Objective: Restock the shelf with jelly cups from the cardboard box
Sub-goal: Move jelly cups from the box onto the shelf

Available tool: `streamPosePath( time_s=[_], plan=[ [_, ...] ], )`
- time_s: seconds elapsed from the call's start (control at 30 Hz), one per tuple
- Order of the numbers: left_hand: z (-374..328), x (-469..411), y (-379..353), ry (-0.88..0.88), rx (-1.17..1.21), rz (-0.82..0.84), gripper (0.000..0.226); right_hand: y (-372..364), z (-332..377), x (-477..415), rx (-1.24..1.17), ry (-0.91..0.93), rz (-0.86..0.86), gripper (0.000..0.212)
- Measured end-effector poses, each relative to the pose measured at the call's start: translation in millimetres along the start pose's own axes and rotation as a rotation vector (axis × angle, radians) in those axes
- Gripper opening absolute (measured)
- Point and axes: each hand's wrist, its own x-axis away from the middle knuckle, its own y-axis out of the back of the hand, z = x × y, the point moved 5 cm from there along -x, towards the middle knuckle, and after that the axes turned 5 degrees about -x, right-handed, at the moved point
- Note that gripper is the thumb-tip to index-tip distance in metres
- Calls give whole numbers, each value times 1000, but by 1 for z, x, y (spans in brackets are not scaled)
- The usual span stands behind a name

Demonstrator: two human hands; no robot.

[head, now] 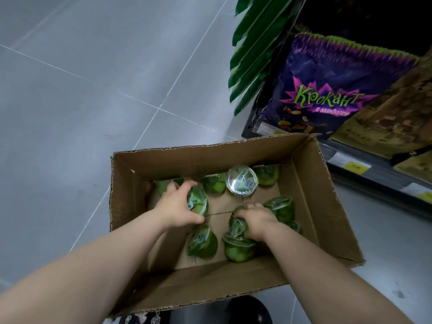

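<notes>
Green jelly cups lie scattered on the bottom of an open cardboard box [311, 190], and both of the person's bare hands are down among them. The left hand [177, 206] is curled around one jelly cup [198, 202] that is tipped on its side, fingers arched over its top edge and thumb pressed along its lower rim, so the hand is closed on it in a loose cupping grip. The right hand [257, 220] is bunched tightly on top of another cup [237, 226], knuckles up, fingers folded around its crumpled-looking foil top (how far the fingertips wrap underneath cannot be told). Directly below that hand a further cup [238, 247] stands upright, and just beside it, toward the left forearm, a tilted cup [202, 240] leans on its side. Just beyond the right hand's knuckles sits another green cup [280, 206]. Between the two hands and farther from the person, one cup shows its round silver lid [242, 180] facing up, with more green cups [215, 183] lined along the box's far wall on either side of it. The box rests on a grey tiled floor [81, 101]. Past the box, on the right hand's side, stands a low shelf [364, 164] with yellow price tags along its edge, carrying a purple bag [327, 90] printed with green lettering, brown-patterned packs next to it, and dark green packets [252, 54] standing in a row above.
</notes>
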Motion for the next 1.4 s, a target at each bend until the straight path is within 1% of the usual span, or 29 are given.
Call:
streamPosePath(
  time_s=[0.07, 0.17, 0.23, 0.3, 0.4, 0.47, 0.53, 0.63, 0.73, 0.8, 0.87, 0.97, 1.07, 1.17, 1.23, 1.3, 1.4],
  plan=[
    [-1, 0, 1, -2, -10, -9, 98, 2, 0, 0, -20, -2, -57, 63],
    [-6, 2, 6, 16, -7, -26, 103, 10, -6, 10, -156, -42, -179, 60],
    [-19, 11, 16, 26, 0, -51, 109, 21, -10, 29, -289, -73, -272, 62],
    [-40, 29, 36, 18, -25, -88, 110, 34, -12, 62, -473, -108, -360, 70],
    [-81, 77, 83, -13, -44, -123, 104, 58, -10, 135, -751, -168, -455, 95],
    [-111, 116, 121, -68, -53, -113, 102, 79, -5, 190, -875, -211, -508, 106],
    [-145, 160, 164, -145, -86, -87, 103, 106, 0, 248, -973, -246, -561, 108],
    [-201, 229, 233, -240, -137, -100, 101, 155, 8, 338, -1114, -283, -626, 103],
    [-257, 300, 299, -320, -188, -84, 97, 209, 13, 433, -1215, -283, -700, 106],
    [-298, 344, 339, -396, -243, -46, 98, 245, 14, 496, -1230, -278, -731, 109],
    [-338, 384, 374, -470, -302, -36, 99, 277, 11, 556, -1208, -279, -778, 106],
    [-402, 437, 420, -563, -343, -102, 102, 317, 0, 638, -1188, -262, -878, 102],
    [-462, 484, 452, -661, -348, -210, 100, 351, -15, 715, -1152, -208, -1004, 98],
    [-518, 529, 474, -760, -293, -278, 96, 378, -31, 783, -1118, -153, -1134, 91],
    [-550, 554, 486, -803, -253, -334, 97, 394, -44, 823, -1108, -118, -1215, 85],
    [-578, 577, 500, -801, -162, -410, 97, 411, -54, 860, -1096, -65, -1295, 78],
    [-610, 605, 522, -802, 27, -506, 88, 437, -65, 907, -1028, -12, -1406, 73]
  ],
)
